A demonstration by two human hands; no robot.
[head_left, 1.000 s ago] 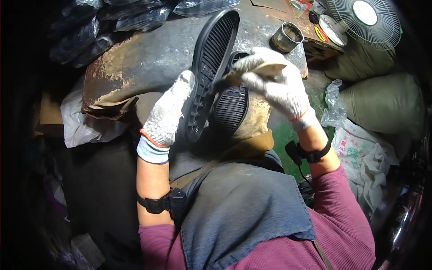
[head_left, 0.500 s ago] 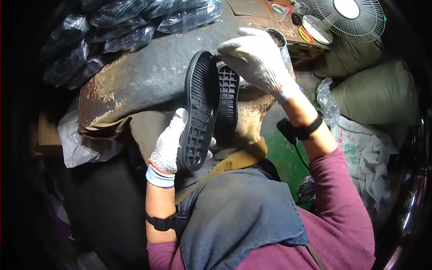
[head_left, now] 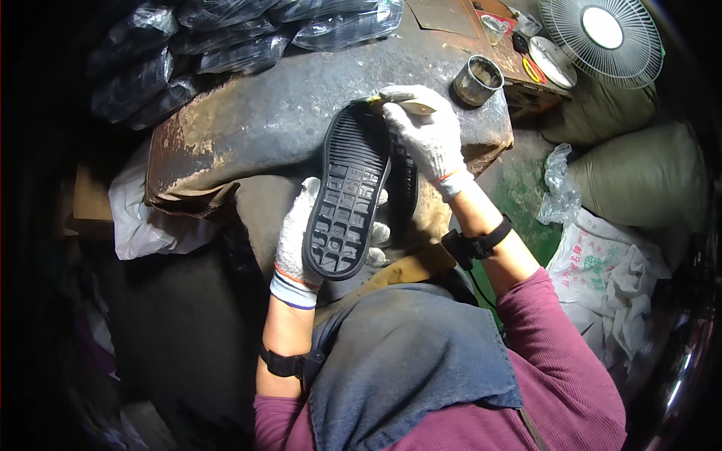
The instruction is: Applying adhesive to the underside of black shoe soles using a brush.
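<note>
- A black shoe sole (head_left: 350, 188) is held up in front of the person, between the near edge of the stained worktop (head_left: 278, 124) and the lap; its long axis runs away from the body, far end leaning a little to the person's right, near end toward the apron (head_left: 410, 353);
- the side facing me is glossy and moulded, with a raised rim all round; narrow ribs cross the far part, a grid of deep, squarish recesses fills the rest; both ends are rounded;
- the left hand (head_left: 297, 233), in a white knit glove, has its fingers clamped round the sole, thumb on the left edge, fingertips showing past the right;
- the gloved right hand (head_left: 426, 134) has its fingers closed on a pale-handled tool (head_left: 418, 107) at the sole's far end; I cannot tell whether its tip touches;
- a second sole (head_left: 408, 184), partly hidden, sits just behind to the right; an open can (head_left: 475, 92) stands on the worktop beyond.
</note>
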